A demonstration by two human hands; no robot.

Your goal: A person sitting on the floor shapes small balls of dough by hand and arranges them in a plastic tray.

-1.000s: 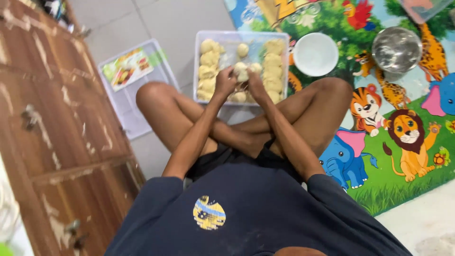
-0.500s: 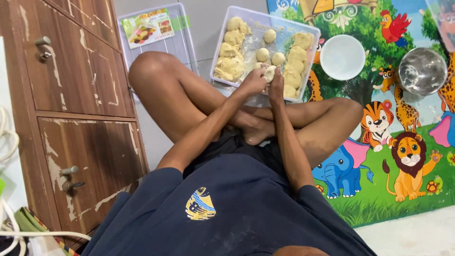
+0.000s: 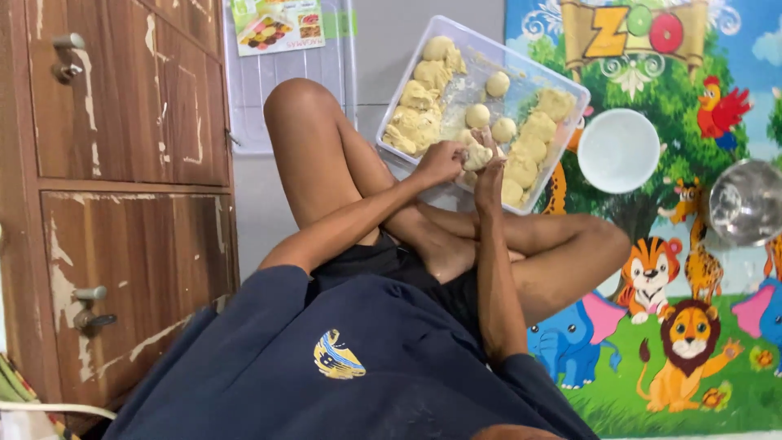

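Grip: both my hands are closed around one small dough piece (image 3: pixel 474 156), left hand (image 3: pixel 440 161) cupping it from the side with fingers curled, right hand (image 3: pixel 489 173) pressing in from the other. Neither hand is open; how much of the piece sits inside the palms I cannot tell, since only a pale edge shows between them.

Location: the piece is held just above the near edge of the clear plastic tub (image 3: pixel 570 81), which rests on the floor in front of my crossed legs.

Tub contents: rough dough lumps (image 3: pixel 419 122) along the left wall, another row (image 3: pixel 533 147) along the right, and three smooth balls (image 3: pixel 489 110) in the middle.

Surroundings: white bowl (image 3: pixel 617 150) and steel bowl (image 3: pixel 748 202) on the animal-print mat (image 3: pixel 692 342), well apart from my hands; wooden cabinet (image 3: pixel 122 163) to my left; tub lid (image 3: pixel 285 81) beside it.

Assessment: to shape well, I judge pressure should stay light and even, palms circling against each other so the surface closes smooth, matching the finished balls. Work over the tub so crumbs fall inside.
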